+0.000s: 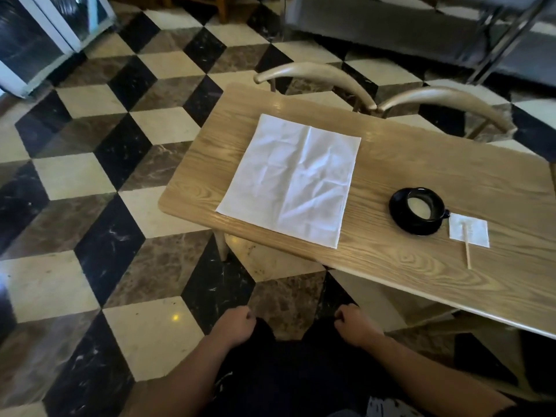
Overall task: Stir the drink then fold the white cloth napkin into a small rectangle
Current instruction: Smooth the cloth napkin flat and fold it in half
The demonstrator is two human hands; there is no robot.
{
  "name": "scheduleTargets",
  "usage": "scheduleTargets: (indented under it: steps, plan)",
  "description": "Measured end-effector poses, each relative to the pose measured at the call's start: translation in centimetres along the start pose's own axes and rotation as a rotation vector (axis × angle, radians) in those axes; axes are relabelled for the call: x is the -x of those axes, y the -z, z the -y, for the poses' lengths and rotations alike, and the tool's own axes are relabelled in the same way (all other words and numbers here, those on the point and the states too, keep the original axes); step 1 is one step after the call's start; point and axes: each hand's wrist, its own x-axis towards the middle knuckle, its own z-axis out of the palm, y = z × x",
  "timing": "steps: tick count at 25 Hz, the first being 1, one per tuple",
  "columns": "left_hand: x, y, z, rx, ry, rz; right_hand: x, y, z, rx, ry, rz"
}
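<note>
A white cloth napkin (290,180) lies spread flat and creased on the left part of the wooden table (406,266). To its right stands a black cup with a pale drink (422,206) on a black saucer (403,219). A wooden stir stick (467,246) lies on a small white paper napkin (475,234) just right of the saucer. My left hand (237,326) and my right hand (355,323) are low in the view, short of the table's near edge. Both have their fingers curled into fists and hold nothing.
Two curved wooden chair backs (316,75) (445,100) stand at the table's far side. The floor around is checkered marble (90,176). A metal shelf frame (496,34) is at the back right, and a glass cabinet (36,40) at the back left.
</note>
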Motion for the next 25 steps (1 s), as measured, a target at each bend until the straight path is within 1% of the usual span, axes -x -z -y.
scheduleTargets:
  steps: [5,9,13,19,22,25]
  plan:
    - [-1.4,4.6,2.6,-0.044,-0.005,0.018,-1.5,1.4,5.5,-0.069,0.031,-0.096]
    - [-3.7,8.1,2.2,-0.079,-0.017,0.001,-3.8,3.4,9.0,-0.079,0.077,-0.120]
    - [-6.8,12.5,0.3,-0.121,-0.039,0.015,-7.3,6.2,11.6,-0.148,0.103,-0.166]
    - [-10.2,18.9,-4.3,-0.194,-0.042,-0.030,-12.4,11.3,13.8,-0.223,0.136,-0.222]
    - [-12.1,22.0,-7.1,-0.190,-0.042,-0.088,-14.7,14.5,14.4,-0.194,0.206,-0.220]
    - [-14.2,24.9,-9.8,-0.196,-0.091,-0.120,-17.1,17.7,15.5,-0.150,0.254,-0.251]
